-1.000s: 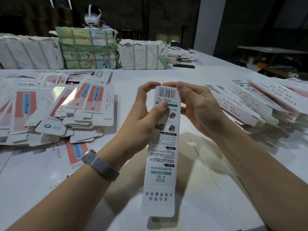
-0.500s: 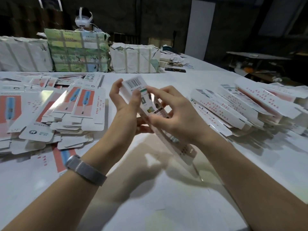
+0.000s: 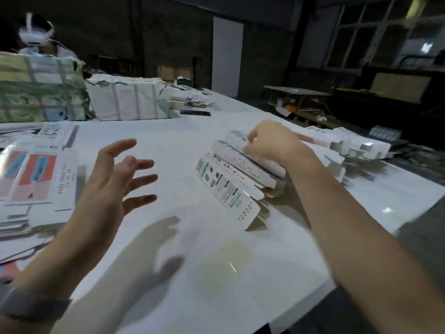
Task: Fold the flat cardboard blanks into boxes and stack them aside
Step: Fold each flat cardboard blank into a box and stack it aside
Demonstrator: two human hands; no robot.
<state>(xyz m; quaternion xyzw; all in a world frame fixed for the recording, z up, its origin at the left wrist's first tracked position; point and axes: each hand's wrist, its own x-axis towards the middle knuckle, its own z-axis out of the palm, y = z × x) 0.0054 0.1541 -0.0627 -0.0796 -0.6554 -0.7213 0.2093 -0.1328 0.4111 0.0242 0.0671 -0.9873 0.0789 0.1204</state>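
Bare table (image 3: 183, 145) between our two piles
Our left hand (image 3: 115, 179) hovers with fingers spread; our right hand (image 3: 269, 143) is curled on the folded boxes (image 3: 243, 169), white, printed, overlapping.

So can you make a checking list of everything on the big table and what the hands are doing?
Surface: white table, shadowed near the hands.
Job's things: flat blanks piled left; folded boxes stacked right.
Clutter: wrapped bundles, dark phone-like thing at the far side.
Hands: left hand open, holding nothing; right hand resting on the folded boxes, grip unclear.
Cables: nothing seen.
Surroundings: dim room, windows, another person with a headset.
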